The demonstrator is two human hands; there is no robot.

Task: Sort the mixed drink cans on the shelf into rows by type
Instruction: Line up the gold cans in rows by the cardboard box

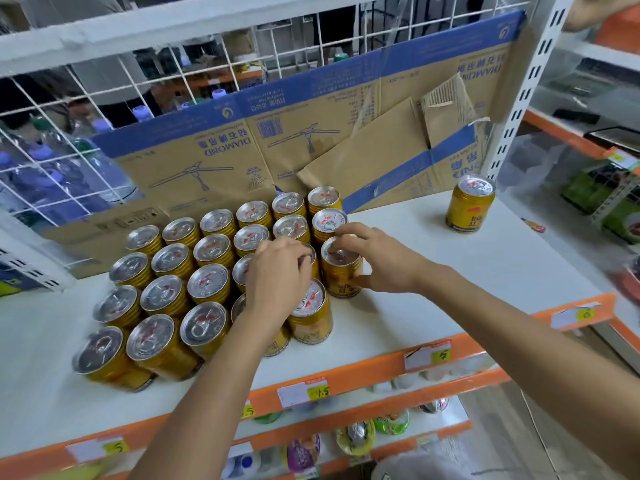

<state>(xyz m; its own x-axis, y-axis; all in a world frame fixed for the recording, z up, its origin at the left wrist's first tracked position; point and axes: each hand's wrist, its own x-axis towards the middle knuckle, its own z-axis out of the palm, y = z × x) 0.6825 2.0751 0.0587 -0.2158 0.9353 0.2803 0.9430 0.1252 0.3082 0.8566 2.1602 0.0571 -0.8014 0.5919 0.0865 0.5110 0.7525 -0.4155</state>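
The right hand [375, 263] grips a can [343, 280] at the right edge of the block of cans [207, 282]. The left hand [277, 275] clasps the neighbouring can [314, 261]. A lone can [469, 209] stands well right.

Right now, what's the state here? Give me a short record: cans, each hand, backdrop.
cans: block of gold cans in rows on shelf; all look alike
stray: lone can, right rear, apart
left hand: fingers curled over inner can
right hand: grips end can at block's right edge
backdrop: cardboard standing behind cans
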